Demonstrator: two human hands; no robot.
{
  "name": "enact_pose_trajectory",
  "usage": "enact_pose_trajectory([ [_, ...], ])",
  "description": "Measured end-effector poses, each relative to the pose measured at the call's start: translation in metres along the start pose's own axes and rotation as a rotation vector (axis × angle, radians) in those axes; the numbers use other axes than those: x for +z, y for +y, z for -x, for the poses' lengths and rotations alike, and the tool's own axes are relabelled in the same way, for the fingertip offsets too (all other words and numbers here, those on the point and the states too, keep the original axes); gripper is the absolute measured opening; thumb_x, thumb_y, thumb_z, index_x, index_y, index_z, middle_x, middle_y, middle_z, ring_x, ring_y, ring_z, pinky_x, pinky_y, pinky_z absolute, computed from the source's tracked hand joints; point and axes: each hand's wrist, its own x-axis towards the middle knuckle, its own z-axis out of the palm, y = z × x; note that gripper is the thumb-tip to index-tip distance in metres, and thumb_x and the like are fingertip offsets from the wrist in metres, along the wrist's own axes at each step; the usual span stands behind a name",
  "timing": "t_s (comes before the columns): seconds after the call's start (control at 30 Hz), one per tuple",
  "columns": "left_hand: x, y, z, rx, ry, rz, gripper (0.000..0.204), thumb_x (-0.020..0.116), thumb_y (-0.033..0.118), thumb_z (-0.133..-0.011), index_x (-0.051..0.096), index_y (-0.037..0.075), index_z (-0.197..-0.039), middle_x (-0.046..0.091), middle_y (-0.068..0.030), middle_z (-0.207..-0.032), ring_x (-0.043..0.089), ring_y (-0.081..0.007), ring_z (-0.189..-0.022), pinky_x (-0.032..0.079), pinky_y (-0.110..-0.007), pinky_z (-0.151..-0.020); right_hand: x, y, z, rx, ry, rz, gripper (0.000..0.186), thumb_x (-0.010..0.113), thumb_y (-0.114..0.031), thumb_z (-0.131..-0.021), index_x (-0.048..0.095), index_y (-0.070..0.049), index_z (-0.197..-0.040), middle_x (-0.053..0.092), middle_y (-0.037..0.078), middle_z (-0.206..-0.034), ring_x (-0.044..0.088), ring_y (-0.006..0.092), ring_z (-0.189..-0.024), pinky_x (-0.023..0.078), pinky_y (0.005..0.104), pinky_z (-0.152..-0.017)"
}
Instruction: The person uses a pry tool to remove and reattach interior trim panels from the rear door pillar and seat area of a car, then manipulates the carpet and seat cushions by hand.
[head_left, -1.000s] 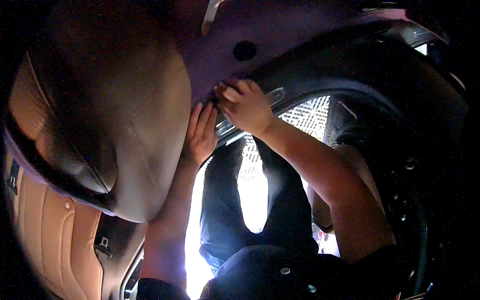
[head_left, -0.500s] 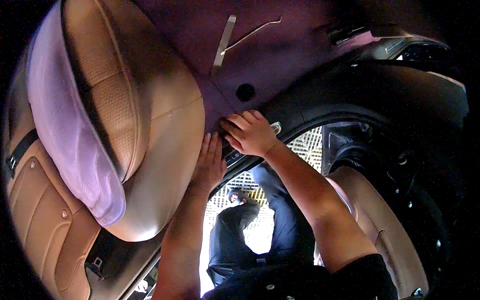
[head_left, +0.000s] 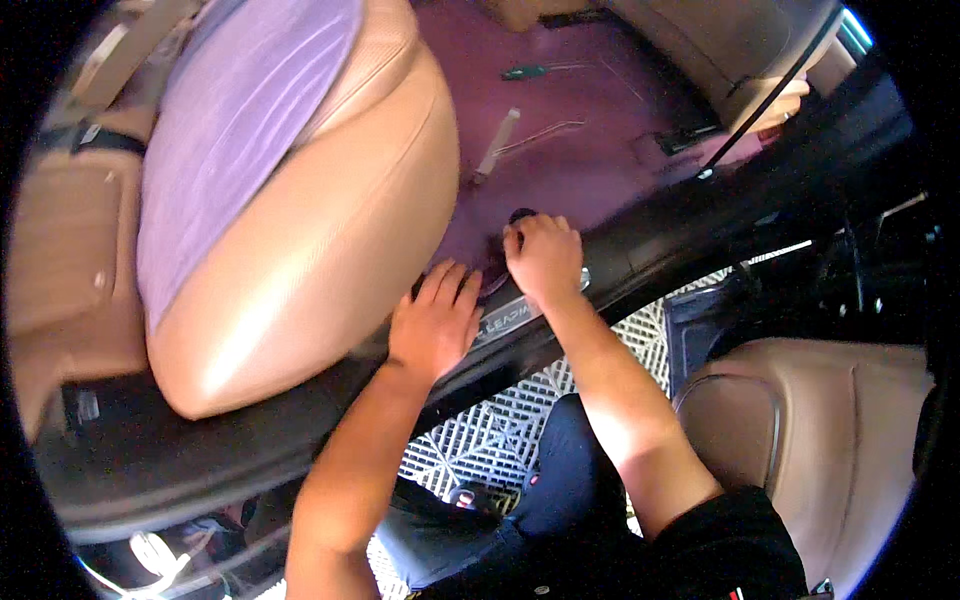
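My left hand [head_left: 437, 320] lies, fingers spread, at the inner edge of the dark door sill [head_left: 640, 240], beside the tan seat [head_left: 290, 290] and above a silver sill plate [head_left: 508, 315]. My right hand [head_left: 545, 255] is just right of it, fingers curled at the purple floor covering [head_left: 610, 170], partly over a dark round patch [head_left: 522, 215]; what they grip, if anything, is hidden. Beyond them on the floor lie a flat metal bar [head_left: 497, 146], a bent metal pick [head_left: 545, 133] and a green-handled tool [head_left: 523, 73].
A tan door panel [head_left: 810, 420] stands at lower right. A lilac cover [head_left: 240, 140] lies over the seat, with a tan rear seat [head_left: 70, 260] at far left. White grid flooring [head_left: 480, 440] shows below my legs, and a white cable [head_left: 155, 555] at lower left.
The view has swung, bringing more of the car's floor and the green-handled tool into sight. My right hand has shifted up along the floor edge toward the dark round patch.
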Motion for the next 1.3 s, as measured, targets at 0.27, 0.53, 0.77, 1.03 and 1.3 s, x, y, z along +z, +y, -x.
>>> enact_pose_trajectory([
  [0.27, -0.125, 0.197, 0.022, 0.329, 0.241, 0.764, 0.022, 0.067, 0.033, -0.093, 0.069, 0.011, -0.094, 0.062, -0.0093, -0.091, 0.063, -0.0331, -0.093, 0.052, -0.047, -0.081, 0.001, -0.002, 0.005, 0.029, -0.062, 0.113, 0.039, 0.052, -0.036, -0.094, 0.080, -0.010, -0.099, 0.076, 0.013, -0.104, 0.067, 0.0367, -0.107, 0.051, 0.0531, -0.092],
  [0.53, -0.221, 0.258, 0.011, 0.658, -0.207, 1.123, 0.041, 0.059, 0.043, -0.099, 0.069, 0.006, -0.087, 0.067, -0.0150, -0.091, 0.064, -0.0379, -0.091, 0.052, -0.048, -0.080, -0.012, -0.001, 0.001, 0.057, -0.095, 0.078, 0.045, 0.050, -0.039, -0.096, 0.080, -0.006, -0.098, 0.076, 0.018, -0.108, 0.067, 0.0392, -0.110, 0.051, 0.0516, -0.099],
  [0.77, -0.231, 0.250, 0.015, 0.447, -0.221, 0.729, 0.059, 0.051, 0.052, -0.102, 0.073, -0.002, -0.094, 0.071, -0.0200, -0.092, 0.066, -0.0387, -0.097, 0.054, -0.049, -0.085, -0.006, 0.005, -0.002, 0.085, -0.063, 0.094, 0.045, 0.050, -0.036, -0.097, 0.080, -0.005, -0.090, 0.078, 0.016, -0.102, 0.070, 0.0367, -0.104, 0.055, 0.0495, -0.092],
  [1.03, -0.243, 0.248, 0.035, 0.369, -0.042, 0.793, 0.043, 0.064, 0.044, -0.097, 0.064, 0.004, -0.083, 0.065, -0.0130, -0.085, 0.067, -0.0333, -0.083, 0.054, -0.042, -0.072, -0.008, 0.005, -0.001, 0.092, -0.146, 0.066, 0.044, 0.050, -0.038, -0.098, 0.079, -0.005, -0.097, 0.076, 0.018, -0.108, 0.068, 0.0388, -0.107, 0.055, 0.0503, -0.094],
  [1.3, -0.234, 0.231, 0.018, 0.434, -0.082, 0.924, 0.042, 0.062, 0.043, -0.099, 0.059, 0.004, -0.083, 0.060, -0.0134, -0.085, 0.061, -0.0348, -0.083, 0.051, -0.042, -0.071, -0.010, 0.000, -0.003, 0.088, -0.180, 0.060, 0.040, 0.054, -0.039, -0.097, 0.078, -0.008, -0.101, 0.075, 0.016, -0.107, 0.068, 0.0382, -0.108, 0.055, 0.0495, -0.095],
])
